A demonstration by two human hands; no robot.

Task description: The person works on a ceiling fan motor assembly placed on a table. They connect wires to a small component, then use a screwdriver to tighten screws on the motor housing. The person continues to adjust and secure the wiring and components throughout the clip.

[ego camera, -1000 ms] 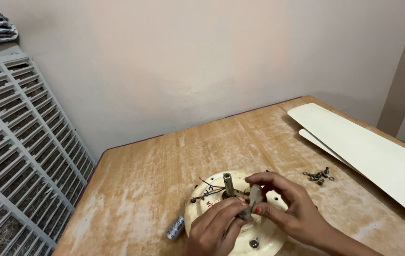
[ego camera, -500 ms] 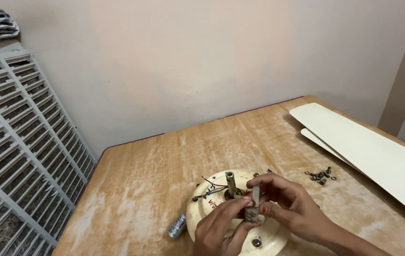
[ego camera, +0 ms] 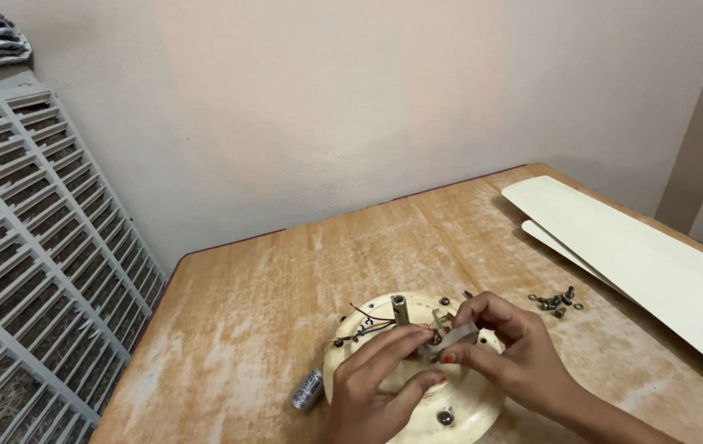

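Head view: we are pinching a small grey strip (ego camera: 448, 339) between both hands, left hand (ego camera: 380, 386) and right hand (ego camera: 508, 353), over the cream motor disc (ego camera: 417, 411); both have shifted slightly rightward since earlier. Our fingers are hiding the strip's ends. Beyond, screws (ego camera: 553, 300) and fan blades (ego camera: 639, 263) are lying on the tabletop (ego camera: 245, 329).

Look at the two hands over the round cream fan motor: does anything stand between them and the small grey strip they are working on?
Nothing visible does. The left hand and right hand both pinch the grey strip directly, above the round cream fan motor. The upright metal shaft and thin wires stand beside them.
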